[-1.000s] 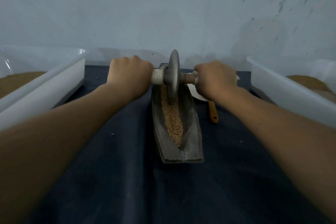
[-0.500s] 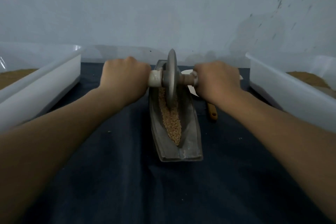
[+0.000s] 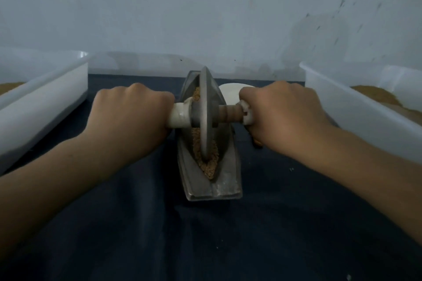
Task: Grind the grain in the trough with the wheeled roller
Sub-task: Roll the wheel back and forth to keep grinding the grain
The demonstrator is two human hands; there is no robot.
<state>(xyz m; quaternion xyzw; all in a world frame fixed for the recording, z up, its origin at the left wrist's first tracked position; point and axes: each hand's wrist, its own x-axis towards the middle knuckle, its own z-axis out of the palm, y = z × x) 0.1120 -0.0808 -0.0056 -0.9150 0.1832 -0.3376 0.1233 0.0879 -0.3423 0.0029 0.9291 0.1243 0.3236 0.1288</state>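
The wheeled roller (image 3: pixel 206 116) stands upright on its edge in the middle of the frame. Its grey metal disc is sunk into the grain (image 3: pixel 211 167) towards the near end of the boat-shaped metal trough (image 3: pixel 228 180). The trough runs away from the viewer, and tan grain lies along its groove in front of and behind the disc.

The axle sticks out level on both sides of the disc, with a white sleeve on the left and a ribbed brown shaft with a white end piece on the right. The left hand (image 3: pixel 130 116) is wrapped in a fist round the left end of the axle, knuckles up, just beside the trough wall. The right hand (image 3: pixel 285 118) grips the right end the same way. Both forearms reach in from the lower corners, nearly straight and converging on the roller.

A white dish (image 3: pixel 230 92) shows behind the right hand, and an orange-brown tool tip (image 3: pixel 258 142) pokes out below it. All of this rests on a dark blue cloth (image 3: pixel 205 235). A translucent white tub (image 3: pixel 45 102) sits at the left edge and another tub (image 3: pixel 342 109) at the right edge, each holding brown meal. A pale, scuffed wall (image 3: pixel 205 7) fills the upper half.
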